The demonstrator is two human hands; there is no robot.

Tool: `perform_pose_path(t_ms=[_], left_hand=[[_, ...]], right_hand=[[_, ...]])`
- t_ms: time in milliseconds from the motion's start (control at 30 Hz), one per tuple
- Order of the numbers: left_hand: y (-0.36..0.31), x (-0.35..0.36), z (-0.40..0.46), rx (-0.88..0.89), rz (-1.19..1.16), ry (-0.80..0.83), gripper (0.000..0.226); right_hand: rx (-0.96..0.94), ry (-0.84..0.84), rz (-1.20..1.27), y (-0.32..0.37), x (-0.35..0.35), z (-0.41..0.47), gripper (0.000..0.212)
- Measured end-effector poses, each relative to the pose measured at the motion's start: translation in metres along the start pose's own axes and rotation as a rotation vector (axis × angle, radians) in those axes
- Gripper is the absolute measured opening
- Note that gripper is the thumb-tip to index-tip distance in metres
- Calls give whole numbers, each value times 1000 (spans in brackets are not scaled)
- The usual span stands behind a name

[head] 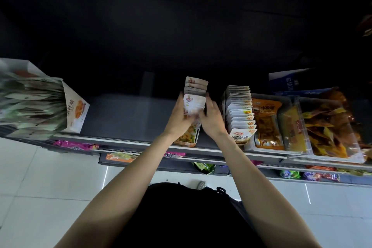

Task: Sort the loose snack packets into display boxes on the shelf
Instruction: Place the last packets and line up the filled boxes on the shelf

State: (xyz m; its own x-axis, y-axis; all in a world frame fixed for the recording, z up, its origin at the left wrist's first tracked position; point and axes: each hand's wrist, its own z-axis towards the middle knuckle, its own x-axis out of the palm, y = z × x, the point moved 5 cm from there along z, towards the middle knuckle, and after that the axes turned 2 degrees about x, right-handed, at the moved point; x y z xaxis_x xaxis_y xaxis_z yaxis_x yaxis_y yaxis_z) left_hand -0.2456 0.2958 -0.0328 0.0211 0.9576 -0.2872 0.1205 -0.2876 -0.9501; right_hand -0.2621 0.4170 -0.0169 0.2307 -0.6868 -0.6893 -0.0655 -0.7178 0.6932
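Packets [194, 94]: white, rounded corners, red logo, stood upright in a row whose long axis runs from the shelf [128, 119] front edge toward its dark back, filling a narrow box [188, 137] printed with yellow snack art at the front edge, mid-shelf. Left hand [180, 116] curls round the row's left side with fingers on the front packets; right hand [210, 118] grips the right side. A second white row [240, 110] stands just right, parallel.
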Motion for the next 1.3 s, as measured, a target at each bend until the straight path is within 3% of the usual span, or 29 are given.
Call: perform_pose_path(t_ms=[100,200,300,367,500,600,767,900,1067,1300], left_hand=[[-3,-3,-6,-41,-201,-76,83],[-11,-10,-7,136,153,-98,73],[1,-5,-5,143,534,-4,70],[2,-7,-4,137,554,-18,72],[-19,-16,-2,390,728,-109,66],[-28,-13,6,421,872,-39,70],[-30,-14,13,363,1009,24,71],[-35,-17,14,384,1006,-53,52],[-38,-19,22,345,990,-61,39],[-38,-25,13,479,937,-166,21]], right_hand=[[-97,-19,-138,7,0,-9,70],[-301,-195,-294,22,-12,-13,68],[-384,-125,-467,24,-5,-12,60],[-387,-216,-354,24,-12,-10,50],[-385,-436,-214,36,-41,4,42],[-390,-438,-229,46,-52,20,37],[-418,-367,-522,55,-46,35,26],[-307,-302,-537,50,-48,44,22],[-313,-207,-667,50,-41,50,17],[-210,-110,-599,40,-38,59,25]])
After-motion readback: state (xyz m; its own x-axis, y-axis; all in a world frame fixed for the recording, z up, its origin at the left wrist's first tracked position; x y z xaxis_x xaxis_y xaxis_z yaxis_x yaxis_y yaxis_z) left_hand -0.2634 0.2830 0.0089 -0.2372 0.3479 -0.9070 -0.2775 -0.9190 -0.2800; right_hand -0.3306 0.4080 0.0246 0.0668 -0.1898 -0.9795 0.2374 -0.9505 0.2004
